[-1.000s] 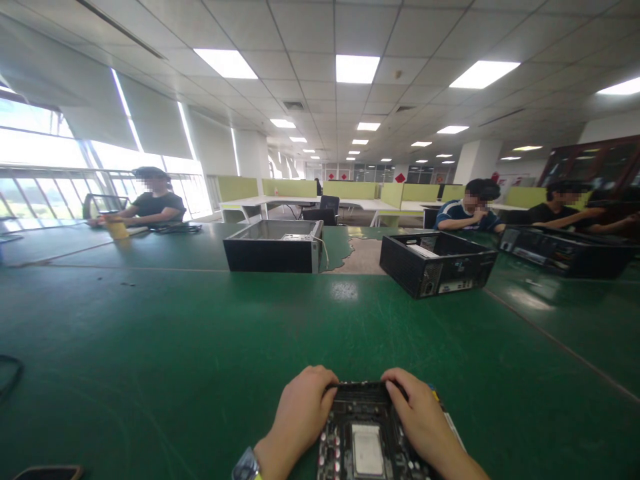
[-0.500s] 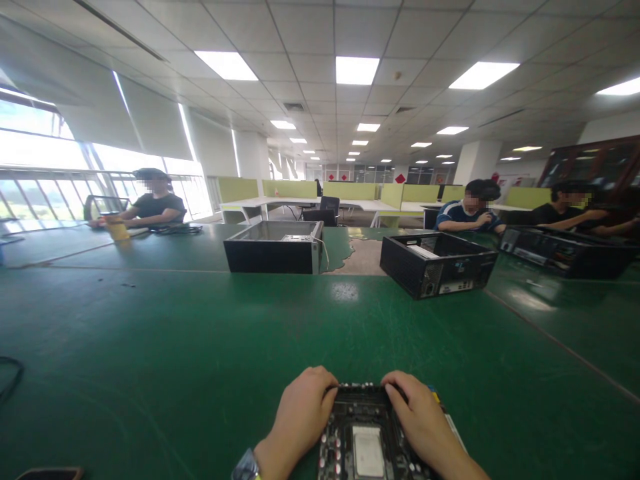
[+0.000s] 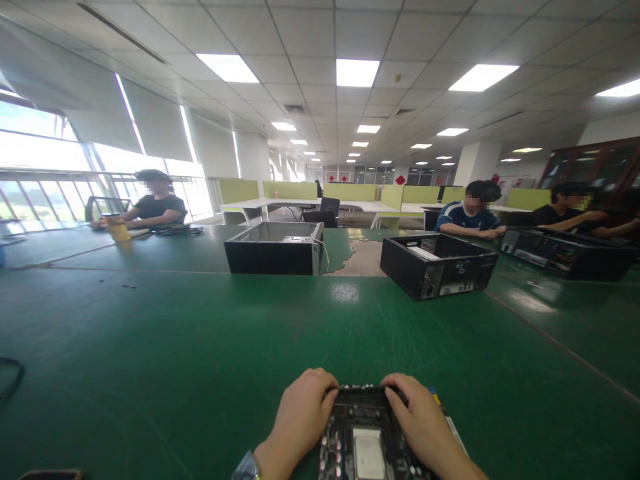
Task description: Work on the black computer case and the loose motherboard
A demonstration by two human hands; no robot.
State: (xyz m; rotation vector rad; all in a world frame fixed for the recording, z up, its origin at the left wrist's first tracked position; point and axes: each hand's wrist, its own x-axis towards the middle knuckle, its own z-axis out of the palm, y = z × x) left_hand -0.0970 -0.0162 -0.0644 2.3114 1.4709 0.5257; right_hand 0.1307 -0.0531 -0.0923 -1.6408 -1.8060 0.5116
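A black motherboard (image 3: 367, 443) with a silver processor in its socket lies on the green table (image 3: 175, 367) at the bottom middle of the view. My left hand (image 3: 300, 417) is curled over the board's far left corner, fingers bent onto its edge. My right hand (image 3: 420, 420) covers the far right corner the same way. Both hands grip the board. A watch shows on my left wrist. The board's near part is cut off by the frame.
Two open black computer cases stand farther back, one (image 3: 273, 250) in the middle and one (image 3: 437, 263) to the right. A third case (image 3: 565, 250) lies far right. Three people sit at the far side. A black cable (image 3: 10, 377) lies at the left edge.
The view has tipped slightly, so hands and board sit a little lower in the picture. My hands keep the same hold on the board.
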